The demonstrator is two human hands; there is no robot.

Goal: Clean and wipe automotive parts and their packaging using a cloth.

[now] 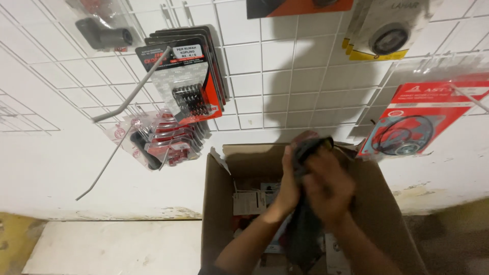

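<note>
Gripping a dark packet (310, 147), both hands above a cardboard box (219, 203).

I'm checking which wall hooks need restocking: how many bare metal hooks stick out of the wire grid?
2: one long bare hook at upper left, one below it beside the red packets. More may hide behind hanging packs.

Parts shop: packaged spares (191, 86) on wall grid (285, 66)

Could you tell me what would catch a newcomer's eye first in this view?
First, the two hands at centre: the left hand and right hand together grip a dark packet above an open cardboard box holding more packaged goods. Behind it, a white wire grid on the wall carries hanging red-and-black blister packs at upper left and a red gasket pack at right.
</note>
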